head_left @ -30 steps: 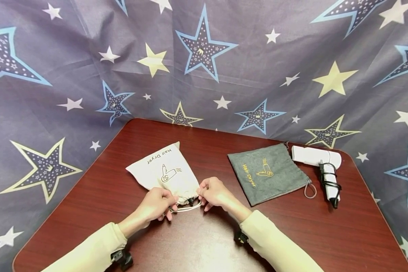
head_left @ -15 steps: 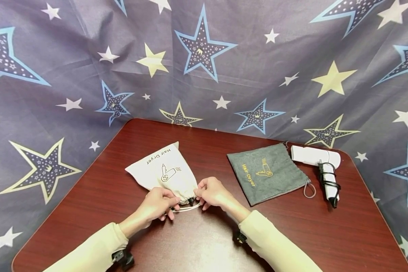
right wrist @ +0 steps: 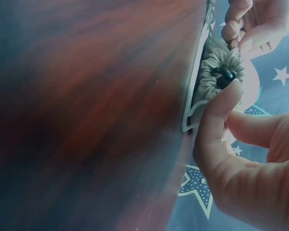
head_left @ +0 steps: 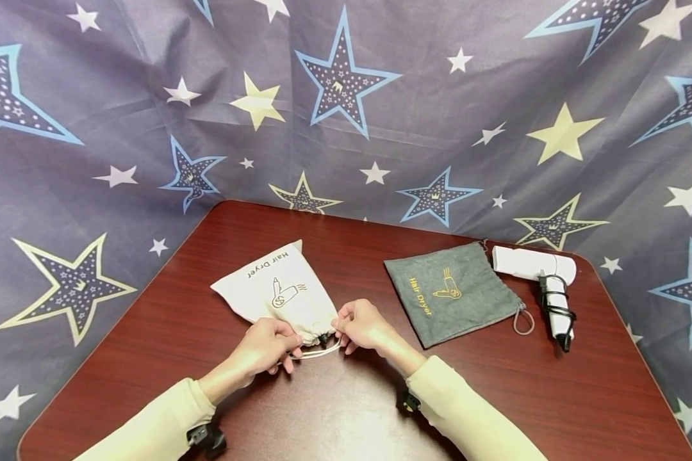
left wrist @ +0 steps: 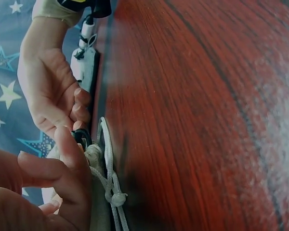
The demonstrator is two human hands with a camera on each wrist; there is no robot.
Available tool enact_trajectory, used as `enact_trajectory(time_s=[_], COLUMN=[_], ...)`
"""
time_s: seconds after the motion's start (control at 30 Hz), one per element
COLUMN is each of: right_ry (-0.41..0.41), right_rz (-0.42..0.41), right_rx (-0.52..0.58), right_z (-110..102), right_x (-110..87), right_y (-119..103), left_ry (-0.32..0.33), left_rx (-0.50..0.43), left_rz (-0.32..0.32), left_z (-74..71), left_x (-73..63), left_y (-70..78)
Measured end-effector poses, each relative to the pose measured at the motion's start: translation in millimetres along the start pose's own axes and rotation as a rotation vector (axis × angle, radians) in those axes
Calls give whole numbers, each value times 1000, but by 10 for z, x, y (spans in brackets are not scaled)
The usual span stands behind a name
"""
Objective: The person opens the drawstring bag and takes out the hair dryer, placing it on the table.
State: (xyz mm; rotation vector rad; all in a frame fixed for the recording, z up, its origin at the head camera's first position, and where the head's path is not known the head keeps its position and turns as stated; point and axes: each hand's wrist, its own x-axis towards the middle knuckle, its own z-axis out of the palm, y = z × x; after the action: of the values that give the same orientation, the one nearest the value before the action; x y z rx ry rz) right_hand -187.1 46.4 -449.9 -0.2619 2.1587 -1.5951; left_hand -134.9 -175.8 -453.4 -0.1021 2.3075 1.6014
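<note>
A cream drawstring bag (head_left: pixel 282 288) printed "Hair Dryer" lies on the table, its mouth towards the person. My left hand (head_left: pixel 268 346) pinches the left side of the gathered mouth. At the right side, my right hand (head_left: pixel 362 323) pinches the cloth between thumb and forefinger. The right wrist view shows the ruched mouth (right wrist: pixel 209 82) drawn to a small opening, with something black and glossy (right wrist: pixel 225 78) inside it. A pale cord (head_left: pixel 320 353) loops in front of the mouth; its knot (left wrist: pixel 116 199) shows in the left wrist view.
To the right lies a flat grey drawstring bag (head_left: pixel 452 291), also printed "Hair Dryer". Beside it, a white hair dryer (head_left: pixel 533 264) has its black cord wrapped round the handle. Star-patterned cloth (head_left: pixel 346 160) stands close behind the table (head_left: pixel 484 397).
</note>
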Motion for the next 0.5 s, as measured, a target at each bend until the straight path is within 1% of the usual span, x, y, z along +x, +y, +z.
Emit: enact_trajectory(time_s=[0.23,0.5], right_ry=[3,-18], right_rz=[20,21], right_rx=[12,23], right_z=[-21,-30], right_x=[10,1], right_y=[19,27], left_ry=[-48,-48], left_rx=[-1,-6], left_rz=[17,27], left_z=[-31,-49], left_x=[-29,-44], left_y=[-22,-40])
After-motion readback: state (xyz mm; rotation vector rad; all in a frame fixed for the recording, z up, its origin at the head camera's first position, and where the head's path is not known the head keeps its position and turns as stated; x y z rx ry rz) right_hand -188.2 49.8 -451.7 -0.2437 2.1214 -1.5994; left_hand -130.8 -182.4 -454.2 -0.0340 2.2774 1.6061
